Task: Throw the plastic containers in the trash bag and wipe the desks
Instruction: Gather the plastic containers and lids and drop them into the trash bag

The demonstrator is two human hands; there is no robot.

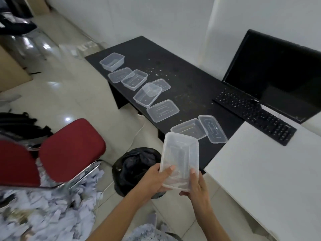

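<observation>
Both hands hold one clear plastic container [179,159] in the air, tilted, just in front of the black desk [189,87]. My left hand [154,180] grips its near left edge and my right hand [196,186] grips its near right corner. The black trash bag [133,169] sits open on the floor directly below and to the left. Several more clear containers and lids lie in a row along the desk's front edge, from a far tub [112,61] to a near tub [188,129] with a lid [212,128] beside it. Crumbs speckle the desk top.
A white desk [264,171] stands to the right. A black keyboard [255,113] and monitor [278,73] straddle both desks at the back. A red chair [71,148] stands left of the bag, with shredded paper [48,214] heaped on the tiled floor.
</observation>
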